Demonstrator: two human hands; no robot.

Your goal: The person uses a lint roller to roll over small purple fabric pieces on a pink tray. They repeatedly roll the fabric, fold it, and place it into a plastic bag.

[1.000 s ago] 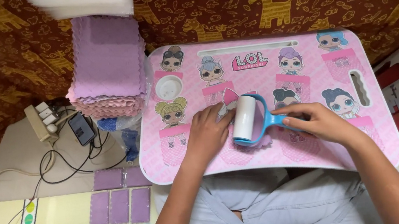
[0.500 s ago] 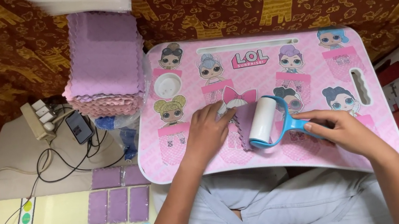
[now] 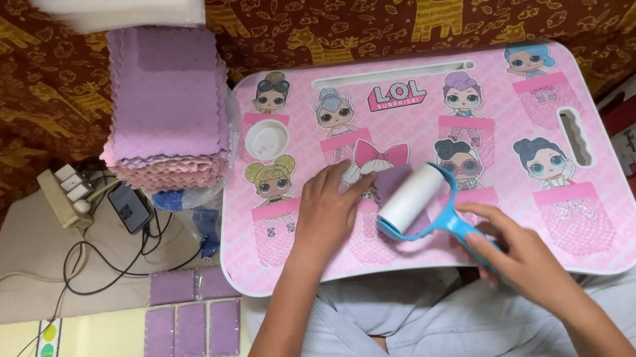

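My right hand (image 3: 525, 257) is wrapped around the blue handle of the lint roller (image 3: 418, 199), whose white drum lies on the small purple cloth (image 3: 396, 183) just ahead of my fingers. My left hand (image 3: 329, 210) rests flat and spread, pressing the cloth's near-left edge to the pink tabletop (image 3: 594, 229). To roll well, I judge I should keep that left palm firm so the cloth cannot creep, and draw the drum straight across in even strokes with light pressure, away from the pinning fingers. Most of the cloth is hidden under drum and fingers, so I cannot tell how flat it lies or where its far edge ends. Left of my left hand, on the floor, lie a few flat purple pieces (image 3: 189, 330); farther off stands a stack of purple cloths (image 3: 168, 117), with a white pile (image 3: 124, 6) beyond cut off by the frame.
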